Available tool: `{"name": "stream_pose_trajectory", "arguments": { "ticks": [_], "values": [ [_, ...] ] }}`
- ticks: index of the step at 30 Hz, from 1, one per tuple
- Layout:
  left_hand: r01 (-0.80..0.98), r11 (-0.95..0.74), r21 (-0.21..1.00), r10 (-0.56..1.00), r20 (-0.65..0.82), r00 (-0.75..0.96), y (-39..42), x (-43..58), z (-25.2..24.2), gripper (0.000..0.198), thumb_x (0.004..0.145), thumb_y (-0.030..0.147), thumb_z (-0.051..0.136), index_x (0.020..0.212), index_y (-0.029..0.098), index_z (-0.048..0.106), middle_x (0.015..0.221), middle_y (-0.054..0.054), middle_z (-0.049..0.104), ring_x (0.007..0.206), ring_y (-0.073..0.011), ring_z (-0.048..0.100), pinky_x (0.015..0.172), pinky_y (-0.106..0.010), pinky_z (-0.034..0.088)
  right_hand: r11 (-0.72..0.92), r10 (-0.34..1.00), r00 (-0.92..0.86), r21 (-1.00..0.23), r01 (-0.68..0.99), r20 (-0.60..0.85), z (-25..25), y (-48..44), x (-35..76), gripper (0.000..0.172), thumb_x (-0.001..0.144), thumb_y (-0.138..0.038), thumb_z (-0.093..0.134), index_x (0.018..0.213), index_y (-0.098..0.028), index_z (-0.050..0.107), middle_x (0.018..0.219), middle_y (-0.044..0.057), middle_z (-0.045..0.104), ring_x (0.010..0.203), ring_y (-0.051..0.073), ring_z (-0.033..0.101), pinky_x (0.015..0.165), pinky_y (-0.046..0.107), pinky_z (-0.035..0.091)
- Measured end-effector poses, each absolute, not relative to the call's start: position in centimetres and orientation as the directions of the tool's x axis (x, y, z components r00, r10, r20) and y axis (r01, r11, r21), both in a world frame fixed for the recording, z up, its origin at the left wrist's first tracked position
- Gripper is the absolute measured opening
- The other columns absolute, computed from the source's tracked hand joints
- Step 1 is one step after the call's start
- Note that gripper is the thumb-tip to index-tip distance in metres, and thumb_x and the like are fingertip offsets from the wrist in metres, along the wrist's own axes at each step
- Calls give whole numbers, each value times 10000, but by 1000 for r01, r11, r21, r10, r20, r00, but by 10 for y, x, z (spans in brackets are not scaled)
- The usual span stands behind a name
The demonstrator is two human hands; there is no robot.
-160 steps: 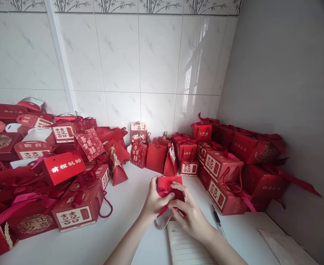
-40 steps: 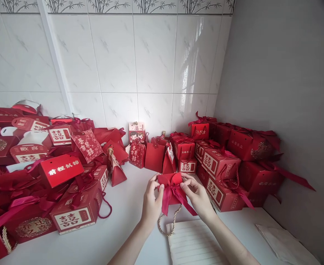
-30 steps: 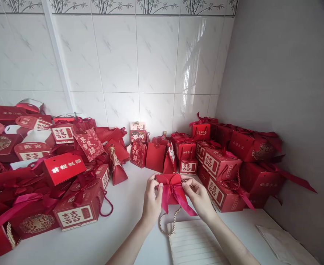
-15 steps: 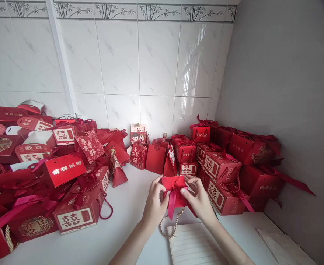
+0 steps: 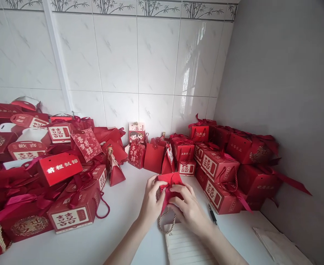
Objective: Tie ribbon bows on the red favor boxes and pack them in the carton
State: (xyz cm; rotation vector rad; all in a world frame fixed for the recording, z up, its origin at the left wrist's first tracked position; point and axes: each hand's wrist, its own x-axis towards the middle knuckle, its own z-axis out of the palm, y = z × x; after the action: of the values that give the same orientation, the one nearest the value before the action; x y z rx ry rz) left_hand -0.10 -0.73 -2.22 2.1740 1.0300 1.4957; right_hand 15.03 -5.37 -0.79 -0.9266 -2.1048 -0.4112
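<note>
Between my hands is a small red gift box [image 5: 176, 177], its top facing me and a gold twisted cord handle [image 5: 159, 223] hanging below. My left hand [image 5: 152, 198] wraps the box's left side, with its thumb and forefinger close to the pink-red ribbon [image 5: 165, 201] on top. My right hand [image 5: 188, 209] reaches across the front, its bent fingers pinching at the ribbon's middle. The fingers cover much of the bow and the box's front. Below the box lies a lined notepad [image 5: 186, 244], partly under my right wrist.
A heap of red gift boxes [image 5: 73, 219] fills the left. More boxes [image 5: 225, 191] are stacked on the right against the grey wall. Several small red bags [image 5: 153, 156] stand at the back. A black pen [image 5: 213, 214] and a pale folded cloth or paper [image 5: 275, 244] lie at the right.
My right hand has moved left and inward from the box's right side onto the ribbon. The left fingers have come over the bow too. The pen now shows more fully.
</note>
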Motion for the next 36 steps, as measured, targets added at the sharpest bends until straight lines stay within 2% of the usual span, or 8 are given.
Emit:
{"name": "stream_pose_trajectory", "arguments": {
  "ticks": [6, 10, 16, 20, 25, 28, 31, 36],
  "values": [
    [376, -690, 619, 710, 680, 184, -8, 0, -22, 210, 807, 101, 447, 930, 234, 553, 1126, -57, 450, 1090, -181, 492, 902, -329, 459, 708, 507, -458, -49, 704, 730, -5, -56, 147, 211, 913, -199, 433, 1115, -178, 491, 1042, 98, 594, 979, 222, 546, 960, 503, 318],
    [368, -692, 622, 709, 681, 183, -8, 0, -23, 189, 824, 121, 435, 925, 229, 554, 1121, -61, 453, 1093, -177, 488, 908, -324, 451, 706, 481, -458, -20, 708, 748, -10, -55, 146, 252, 927, -138, 361, 1139, -166, 495, 907, 66, 615, 840, 187, 568, 945, 480, 315],
    [368, -688, 626, 703, 701, 122, -3, 0, -24, 190, 847, 137, 395, 889, 218, 562, 1110, -66, 482, 1087, -179, 495, 897, -327, 450, 740, 435, -438, -34, 672, 787, -12, -57, 146, 240, 937, -125, 352, 936, -193, 582, 759, 18, 563, 730, 148, 525, 925, 423, 304],
    [360, -647, 672, 732, 680, 48, -2, -5, -18, 211, 822, 120, 383, 825, 212, 573, 1014, -57, 528, 1032, -183, 522, 862, -331, 467, 747, 430, -462, -18, 664, 775, -11, -58, 145, 269, 926, -96, 351, 944, -197, 599, 769, 18, 561, 725, 141, 526, 937, 437, 285],
    [357, -628, 692, 759, 645, 86, -10, -6, -11, 172, 802, 158, 425, 785, 209, 588, 1012, -57, 489, 1004, -191, 525, 877, -354, 460, 778, 423, -496, -22, 628, 758, -14, -60, 137, 233, 904, -82, 386, 907, -188, 594, 737, 13, 589, 717, 152, 522, 914, 424, 324],
    [369, -627, 686, 766, 629, 133, -13, -2, -12, 65, 772, 219, 537, 803, 207, 593, 1099, -73, 446, 1088, -228, 484, 918, -386, 434, 794, 422, -495, -46, 607, 759, -16, -61, 133, 245, 900, -69, 375, 869, -192, 585, 739, 13, 606, 717, 155, 519, 873, 397, 366],
    [361, -607, 708, 789, 591, 167, -13, 1, -16, 52, 778, 219, 550, 758, 209, 598, 1201, -76, 405, 1210, -258, 393, 953, -407, 406, 810, 407, -496, -52, 584, 767, -16, -62, 132, 225, 905, -85, 390, 841, -193, 577, 710, 5, 597, 679, 151, 503, 848, 389, 381],
    [342, -578, 741, 812, 564, 151, -10, 2, -19, 85, 769, 200, 557, 704, 207, 612, 1189, -67, 424, 1204, -253, 401, 961, -407, 398, 812, 368, -502, -7, 584, 782, -18, -64, 131, 243, 914, -75, 371, 860, -191, 578, 687, 3, 578, 667, 140, 497, 814, 365, 373]
  ]
}}
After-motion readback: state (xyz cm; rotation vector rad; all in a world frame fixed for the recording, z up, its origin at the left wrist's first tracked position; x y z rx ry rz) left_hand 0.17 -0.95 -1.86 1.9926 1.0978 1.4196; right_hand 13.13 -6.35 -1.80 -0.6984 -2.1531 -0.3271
